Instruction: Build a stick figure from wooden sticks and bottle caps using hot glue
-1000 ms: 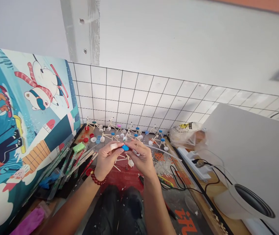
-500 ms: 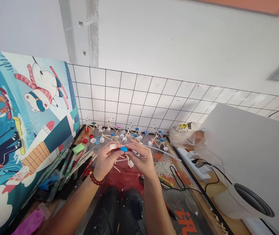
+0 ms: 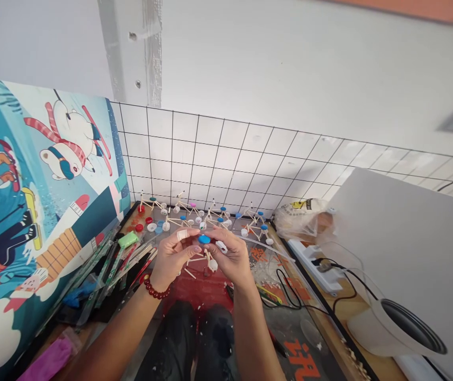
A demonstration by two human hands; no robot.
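Between my two hands is a small round blue cap (image 3: 204, 239), held up in front of my knees. My right hand (image 3: 228, 254) pinches it from the right with thumb and index finger. The thumb and index finger of my left hand (image 3: 174, 254), which has a bandage on one finger, close around its left edge; the exact contact is hard to make out. Below the hands, a small frame of wooden sticks with a white cap (image 3: 213, 265) on it lies on the red surface (image 3: 195, 288), partly hidden by my fingers.
Several stick-and-cap models (image 3: 210, 217) stand at the back by the wire grid (image 3: 210, 153). Loose red caps (image 3: 139, 227), a green packet (image 3: 128, 239) and sticks (image 3: 133, 264) lie left. A power strip (image 3: 314, 264), black cable (image 3: 290, 301) and white bucket (image 3: 385, 328) are right.
The blue cap has shifted slightly right and up and shows more of its face. My left thumb has moved a little down, toward the edge of the cap.
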